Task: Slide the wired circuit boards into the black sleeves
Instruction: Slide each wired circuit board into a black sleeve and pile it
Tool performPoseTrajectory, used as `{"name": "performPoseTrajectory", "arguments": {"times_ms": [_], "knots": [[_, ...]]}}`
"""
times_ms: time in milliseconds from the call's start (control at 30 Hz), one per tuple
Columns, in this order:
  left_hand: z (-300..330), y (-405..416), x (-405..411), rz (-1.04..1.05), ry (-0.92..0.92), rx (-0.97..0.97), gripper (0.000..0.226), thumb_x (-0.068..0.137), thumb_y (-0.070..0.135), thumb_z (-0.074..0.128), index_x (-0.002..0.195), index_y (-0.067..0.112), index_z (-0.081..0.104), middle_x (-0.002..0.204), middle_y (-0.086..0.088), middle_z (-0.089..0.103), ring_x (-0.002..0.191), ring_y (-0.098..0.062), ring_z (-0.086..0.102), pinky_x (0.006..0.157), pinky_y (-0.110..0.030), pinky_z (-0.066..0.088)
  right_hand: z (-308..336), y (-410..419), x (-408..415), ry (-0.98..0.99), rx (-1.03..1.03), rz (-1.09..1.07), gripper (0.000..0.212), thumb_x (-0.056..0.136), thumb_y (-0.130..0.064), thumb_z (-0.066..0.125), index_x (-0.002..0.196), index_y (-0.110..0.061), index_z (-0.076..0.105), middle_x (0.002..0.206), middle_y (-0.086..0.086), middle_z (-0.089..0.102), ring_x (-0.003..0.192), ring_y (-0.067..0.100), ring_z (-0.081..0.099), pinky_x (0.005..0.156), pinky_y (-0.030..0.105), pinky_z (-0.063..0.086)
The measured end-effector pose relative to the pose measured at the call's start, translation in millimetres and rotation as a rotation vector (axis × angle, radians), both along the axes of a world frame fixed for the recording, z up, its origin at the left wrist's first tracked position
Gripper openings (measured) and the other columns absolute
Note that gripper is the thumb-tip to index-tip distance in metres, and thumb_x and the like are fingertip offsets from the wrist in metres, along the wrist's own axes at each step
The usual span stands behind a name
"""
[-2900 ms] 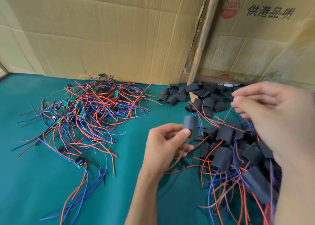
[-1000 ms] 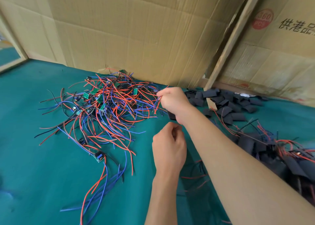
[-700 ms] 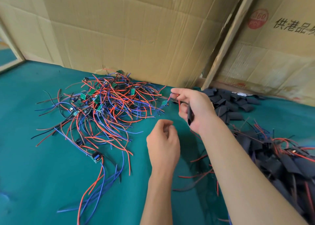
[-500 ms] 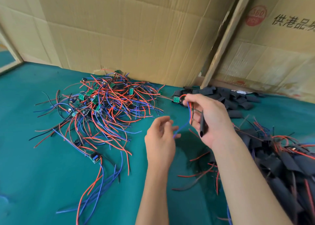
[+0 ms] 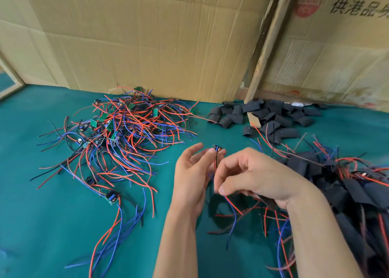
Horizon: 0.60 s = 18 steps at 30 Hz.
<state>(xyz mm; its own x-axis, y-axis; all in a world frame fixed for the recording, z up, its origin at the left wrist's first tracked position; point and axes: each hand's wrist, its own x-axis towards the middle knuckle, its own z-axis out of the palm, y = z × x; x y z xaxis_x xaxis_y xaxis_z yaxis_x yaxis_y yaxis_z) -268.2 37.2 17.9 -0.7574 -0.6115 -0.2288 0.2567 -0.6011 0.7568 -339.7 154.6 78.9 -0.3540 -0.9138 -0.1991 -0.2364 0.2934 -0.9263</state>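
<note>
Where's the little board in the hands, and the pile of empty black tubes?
circuit board (image 5: 216,148), head view, its top end above the fingertips.
empty black sleeves (image 5: 271,114), head view, middle of the heap.

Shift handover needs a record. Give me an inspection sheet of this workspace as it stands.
Surface: green table mat, bare at near left.
Job's things: pile of unsleeved wired circuit boards at far left; loose black sleeves at far centre; sleeved boards heap at right.
Clutter: stray board with wires lying apart from the pile.
Grippers: left hand pinches a small wired board at its fingertips; right hand curls around its wires, with something dark held under the palm.
Cables: red, blue and black leads tangled, some trailing toward the near edge.
Surroundings: cardboard walls, wooden strip.
</note>
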Motion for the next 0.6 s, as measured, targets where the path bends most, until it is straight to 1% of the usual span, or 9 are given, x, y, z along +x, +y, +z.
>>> {"name": "performPoseTrajectory", "arguments": {"times_ms": [100, 167, 233, 300, 367, 400, 433, 533, 600], "knots": [[-1.6, -1.4, 2.5, -0.062, 0.000, 0.032, 0.036, 0.095, -0.003, 0.060, 0.130, -0.003, 0.050, 0.105, -0.025, 0.074, 0.093, -0.026, 0.074, 0.095, -0.041, 0.057, -0.1, 4.3, -2.3, 0.000, 0.024, 0.051, 0.008, 0.080, 0.003, 0.071, 0.080, -0.003, 0.077, 0.054, -0.011, 0.059, 0.043, 0.001, 0.040, 0.041, 0.008, 0.030], [-1.2, -3.1, 4.1, -0.087, 0.041, 0.093, 0.036, 0.093, -0.006, 0.060, 0.128, -0.006, 0.053, 0.106, -0.026, 0.073, 0.091, -0.023, 0.075, 0.096, -0.038, 0.055, 0.7, 7.6, -3.8, -0.016, 0.036, 0.055, 0.015, 0.085, 0.008, 0.066, 0.082, -0.002, 0.076, 0.053, -0.013, 0.059, 0.042, 0.001, 0.040, 0.041, 0.007, 0.030], [-0.8, -5.8, 4.8, -0.068, 0.085, 0.152, 0.035, 0.092, -0.009, 0.058, 0.126, -0.007, 0.055, 0.109, -0.027, 0.072, 0.086, -0.021, 0.075, 0.091, -0.032, 0.056, 2.7, 10.3, -3.4, -0.050, 0.021, 0.049, 0.011, 0.082, 0.003, 0.069, 0.081, -0.005, 0.077, 0.057, -0.009, 0.064, 0.043, 0.001, 0.040, 0.041, 0.008, 0.029], [-1.4, -8.0, 4.7, -0.020, 0.115, 0.205, 0.034, 0.091, -0.012, 0.056, 0.125, -0.006, 0.056, 0.109, -0.027, 0.071, 0.081, -0.020, 0.074, 0.082, -0.026, 0.060, 3.7, 12.6, -2.6, -0.071, 0.002, 0.032, 0.010, 0.073, -0.005, 0.071, 0.077, -0.012, 0.077, 0.069, 0.005, 0.071, 0.046, 0.004, 0.043, 0.042, 0.010, 0.032], [-2.7, -10.2, 5.1, 0.022, 0.142, 0.255, 0.035, 0.090, -0.015, 0.054, 0.124, -0.006, 0.058, 0.108, -0.027, 0.071, 0.083, -0.020, 0.075, 0.075, -0.022, 0.060, 3.3, 15.4, -3.5, -0.076, -0.016, 0.023, 0.011, 0.070, -0.008, 0.072, 0.077, -0.015, 0.077, 0.077, 0.014, 0.073, 0.058, 0.014, 0.050, 0.052, 0.019, 0.037], [-3.5, -11.0, 5.2, 0.035, 0.152, 0.269, 0.035, 0.090, -0.015, 0.053, 0.123, -0.006, 0.058, 0.107, -0.026, 0.072, 0.086, -0.021, 0.075, 0.074, -0.021, 0.060, 3.1, 17.4, -4.7, -0.089, -0.028, 0.029, 0.012, 0.069, -0.007, 0.072, 0.077, -0.015, 0.076, 0.078, 0.016, 0.073, 0.065, 0.020, 0.053, 0.059, 0.023, 0.037], [-4.4, -11.7, 5.4, 0.045, 0.157, 0.280, 0.035, 0.090, -0.016, 0.053, 0.123, -0.005, 0.059, 0.105, -0.025, 0.073, 0.087, -0.021, 0.075, 0.074, -0.021, 0.059, 3.6, 20.4, -6.5, -0.113, -0.042, 0.048, 0.013, 0.070, -0.005, 0.072, 0.078, -0.014, 0.076, 0.078, 0.016, 0.073, 0.067, 0.022, 0.055, 0.060, 0.024, 0.038], [-6.3, -13.6, 5.4, 0.071, 0.155, 0.293, 0.036, 0.089, -0.018, 0.049, 0.120, -0.005, 0.060, 0.099, -0.023, 0.074, 0.087, -0.021, 0.075, 0.074, -0.022, 0.060, 8.4, 32.9, -11.7, -0.222, -0.134, 0.184, 0.020, 0.072, 0.002, 0.070, 0.084, -0.013, 0.075, 0.075, 0.012, 0.070, 0.066, 0.013, 0.064, 0.060, 0.014, 0.046], [-6.9, -14.5, 4.7, 0.064, 0.159, 0.288, 0.034, 0.089, -0.019, 0.047, 0.116, -0.004, 0.062, 0.095, -0.021, 0.074, 0.082, -0.021, 0.075, 0.072, -0.023, 0.060, 14.3, 40.2, -11.8, -0.319, -0.273, 0.299, 0.025, 0.072, 0.003, 0.068, 0.092, -0.011, 0.072, 0.075, 0.008, 0.069, 0.063, 0.010, 0.063, 0.058, 0.013, 0.046]]}}
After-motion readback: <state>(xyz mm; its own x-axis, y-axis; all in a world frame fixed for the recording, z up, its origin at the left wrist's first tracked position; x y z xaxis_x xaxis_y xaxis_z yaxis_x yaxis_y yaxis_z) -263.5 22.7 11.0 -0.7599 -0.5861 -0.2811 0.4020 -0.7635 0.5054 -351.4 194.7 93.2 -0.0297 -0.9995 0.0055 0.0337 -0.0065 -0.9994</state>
